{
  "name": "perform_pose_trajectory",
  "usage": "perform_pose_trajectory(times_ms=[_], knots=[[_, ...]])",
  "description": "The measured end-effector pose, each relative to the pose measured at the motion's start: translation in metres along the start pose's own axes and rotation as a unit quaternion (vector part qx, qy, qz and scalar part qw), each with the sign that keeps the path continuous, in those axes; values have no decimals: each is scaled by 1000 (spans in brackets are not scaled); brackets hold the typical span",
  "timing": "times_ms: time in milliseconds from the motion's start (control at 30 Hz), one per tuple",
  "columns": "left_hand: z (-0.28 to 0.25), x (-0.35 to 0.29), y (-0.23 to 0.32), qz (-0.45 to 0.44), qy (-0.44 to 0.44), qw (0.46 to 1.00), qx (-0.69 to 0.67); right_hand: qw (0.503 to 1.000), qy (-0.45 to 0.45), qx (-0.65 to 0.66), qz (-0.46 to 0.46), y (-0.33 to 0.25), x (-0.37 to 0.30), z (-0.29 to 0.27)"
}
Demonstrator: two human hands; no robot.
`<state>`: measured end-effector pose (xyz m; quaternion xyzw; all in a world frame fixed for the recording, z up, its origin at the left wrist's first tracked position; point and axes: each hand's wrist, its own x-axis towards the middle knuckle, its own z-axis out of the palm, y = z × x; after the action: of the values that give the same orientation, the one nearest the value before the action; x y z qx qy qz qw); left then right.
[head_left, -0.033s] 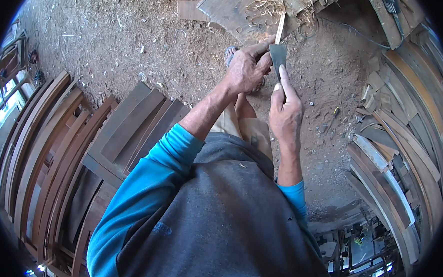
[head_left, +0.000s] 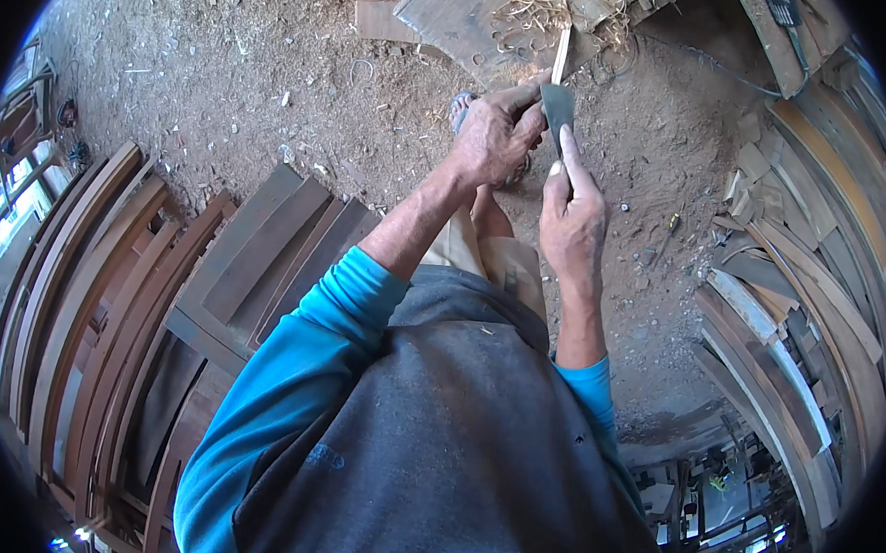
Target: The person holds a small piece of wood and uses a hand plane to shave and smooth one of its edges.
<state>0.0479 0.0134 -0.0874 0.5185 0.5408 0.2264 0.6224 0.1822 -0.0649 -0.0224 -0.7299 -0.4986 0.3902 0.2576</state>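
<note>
My right hand is closed round the grip end of a flat grey blade, its index finger laid along the tool. The blade flares to a broad end that points away from me. My left hand is closed at the near end of a thin pale wood strip, beside the blade. Its fingertips are partly hidden. The blade covers the strip's near end, so I cannot tell whether it touches the wood. At its far end the strip lies over curly wood shavings.
A grey board lies under the shavings. Stacked wooden planks stand on the left, and more lumber and offcuts line the right. A small yellow-handled tool rests on the dusty floor. My sandalled foot is just past my left hand.
</note>
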Motion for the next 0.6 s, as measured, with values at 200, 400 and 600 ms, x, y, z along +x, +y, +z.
perform_pose_trajectory(times_ms=[200,400,600], knots=[[-1,-3,0,-30,-14,999,-12,999,-12,-6,33,-1,18,4],[1,-2,-9,35,5,999,16,996,-29,-23,75,-16,44,-3],[4,-2,1,21,2,1000,-15,998,8,-45,51,-12,68,0]])
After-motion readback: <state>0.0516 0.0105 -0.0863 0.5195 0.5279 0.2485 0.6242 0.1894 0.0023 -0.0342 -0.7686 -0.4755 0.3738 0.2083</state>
